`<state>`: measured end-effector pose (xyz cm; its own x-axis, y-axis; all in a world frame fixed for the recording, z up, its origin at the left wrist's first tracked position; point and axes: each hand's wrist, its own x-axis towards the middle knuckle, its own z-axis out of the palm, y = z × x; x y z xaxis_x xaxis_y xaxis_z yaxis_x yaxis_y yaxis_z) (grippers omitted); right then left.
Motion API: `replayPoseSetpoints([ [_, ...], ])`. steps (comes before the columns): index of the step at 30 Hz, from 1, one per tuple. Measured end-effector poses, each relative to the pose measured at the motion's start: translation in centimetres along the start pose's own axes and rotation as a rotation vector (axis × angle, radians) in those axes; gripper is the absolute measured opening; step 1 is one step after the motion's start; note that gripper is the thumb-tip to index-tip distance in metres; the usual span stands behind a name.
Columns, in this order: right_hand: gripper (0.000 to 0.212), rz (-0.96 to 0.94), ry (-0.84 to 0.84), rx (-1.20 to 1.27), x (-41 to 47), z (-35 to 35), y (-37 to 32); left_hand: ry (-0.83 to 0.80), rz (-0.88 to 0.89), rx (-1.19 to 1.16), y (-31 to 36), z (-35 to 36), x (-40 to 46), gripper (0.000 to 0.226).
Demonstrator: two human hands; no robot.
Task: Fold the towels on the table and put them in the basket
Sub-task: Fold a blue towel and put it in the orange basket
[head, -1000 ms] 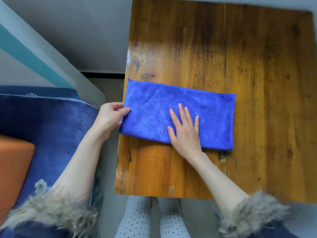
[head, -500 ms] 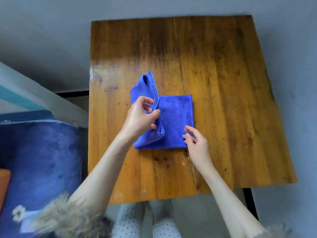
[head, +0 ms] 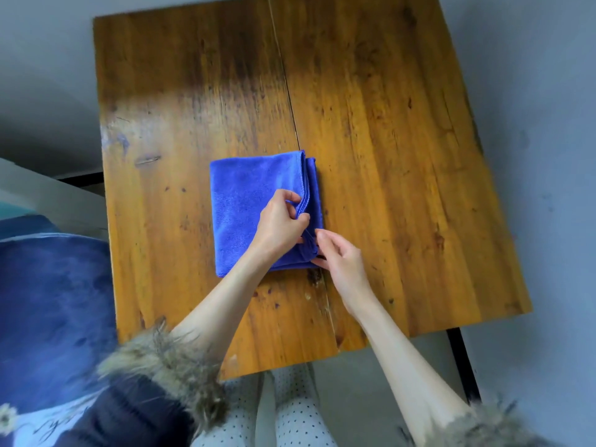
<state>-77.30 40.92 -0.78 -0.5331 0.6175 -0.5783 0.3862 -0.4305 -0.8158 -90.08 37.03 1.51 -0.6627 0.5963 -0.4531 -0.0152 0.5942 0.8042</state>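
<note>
1. Left hand (head: 280,222) has its thumb and fingers pinched on the top layer's hemmed edge, on the right side of the blue towel (head: 245,208). So that one's clamped on cloth, not just resting.
2. Right hand (head: 338,258) is at the near right corner, fingertips nipping the stacked layers there. Looks like a light pinch, though the fingers hide the contact a bit.
3. The towel lies folded into a rough square around the middle of the wooden table (head: 387,156), open edges on the right, fold on the left.
4. So most of the cloth lies left of both grips. I'd guess any further fold or a lift starts from that right edge.
5. No basket in view, so can't say which hand is nearer to it.
</note>
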Motion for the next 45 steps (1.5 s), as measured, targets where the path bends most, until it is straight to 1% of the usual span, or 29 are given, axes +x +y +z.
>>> replayPoseSetpoints([
  [2, 0.032, -0.003, 0.019, -0.045, 0.1, 0.4, -0.1, -0.023, 0.022, -0.036, -0.2, 0.0, -0.3, 0.013],
  [3, 0.032, -0.003, 0.051, -0.078, 0.3, 0.7, -0.2, -0.007, 0.049, -0.042, -0.3, -0.1, -0.4, 0.014],
  [4, 0.033, -0.004, 0.094, -0.139, 0.5, 1.0, -0.4, 0.041, 0.096, -0.032, -0.5, -0.4, -0.7, 0.017],
  [6, 0.034, -0.027, 0.162, -0.349, 1.0, 1.5, -1.0, 0.206, 0.237, 0.036, -1.2, -1.4, -1.4, 0.023],
  [8, 0.023, -0.089, 0.184, -0.547, 1.4, 1.8, -1.5, 0.373, 0.345, 0.190, -2.4, -2.7, -2.0, 0.027],
  [10, 0.014, -0.140, 0.178, -0.645, 1.5, 2.1, -1.8, 0.469, 0.323, 0.355, -3.8, -3.9, -2.3, 0.030],
  [11, 0.012, -0.162, 0.175, -0.664, 1.5, 2.1, -1.8, 0.474, 0.293, 0.413, -4.5, -4.3, -2.4, 0.032],
  [13, 0.009, -0.207, 0.177, -0.647, 1.2, 2.1, -1.5, 0.403, 0.270, 0.493, -5.7, -4.7, -2.5, 0.036],
  [17, 0.005, -0.229, 0.205, -0.489, 0.4, 1.9, -0.5, 0.193, 0.335, 0.732, -7.3, -4.2, -2.6, 0.050],
  [20, 0.006, -0.163, 0.208, -0.411, 0.6, 1.7, -0.5, 0.141, 0.318, 0.882, -7.9, -3.9, -2.1, 0.057],
  [23, 0.010, -0.063, 0.193, -0.405, 1.4, 1.6, -1.4, 0.143, 0.297, 0.959, -7.9, -3.8, -2.0, 0.059],
  [25, 0.016, -0.051, 0.228, -0.489, 1.6, 1.7, -2.3, 0.162, 0.310, 0.982, -7.6, -3.8, -1.9, 0.059],
  [26, 0.019, -0.093, 0.290, -0.583, 1.6, 1.9, -2.7, 0.170, 0.319, 0.986, -7.4, -3.8, -1.8, 0.058],
  [28, 0.031, -0.301, 0.432, -0.817, 1.5, 2.4, -3.4, 0.177, 0.346, 0.988, -6.6, -3.8, -1.1, 0.058],
  [29, 0.037, -0.428, 0.451, -0.919, 1.6, 2.8, -3.7, 0.176, 0.366, 0.993, -6.2, -3.9, -0.6, 0.057],
  [30, 0.040, -0.535, 0.428, -1.005, 1.9, 3.4, -3.9, 0.174, 0.390, 1.002, -5.8, -3.9, -0.1, 0.056],
  [32, 0.047, -0.641, 0.281, -1.184, 3.2, 4.5, -4.2, 0.168, 0.440, 1.030, -5.4, -3.9, 1.2, 0.053],
  [34, 0.052, -0.646, 0.140, -1.325, 5.4, 5.0, -4.3, 0.174, 0.456, 1.041, -5.3, -4.0, 2.5, 0.051],
  [35, 0.054, -0.629, 0.112, -1.367, 6.7, 4.8, -4.3, 0.183, 0.455, 1.036, -5.5, -4.2, 3.1, 0.051],
  [37, 0.057, -0.566, 0.106, -1.401, 8.7, 4.0, -4.2, 0.200, 0.453, 1.025, -5.8, -4.5, 3.8, 0.052],
  [39, 0.058, -0.536, 0.088, -1.379, 9.6, 3.2, -3.9, 0.197, 0.461, 1.030, -6.0, -4.6, 4.0, 0.053],
  [42, 0.058, -0.556, 0.062, -1.358, 9.5, 3.0, -3.7, 0.174, 0.466, 1.036, -6.0, -4.6, 3.9, 0.052],
  [45, 0.056, -0.599, 0.096, -1.314, 8.4, 3.1, -4.0, 0.180, 0.463, 0.984, -5.6, -4.7, 3.1, 0.051],
])
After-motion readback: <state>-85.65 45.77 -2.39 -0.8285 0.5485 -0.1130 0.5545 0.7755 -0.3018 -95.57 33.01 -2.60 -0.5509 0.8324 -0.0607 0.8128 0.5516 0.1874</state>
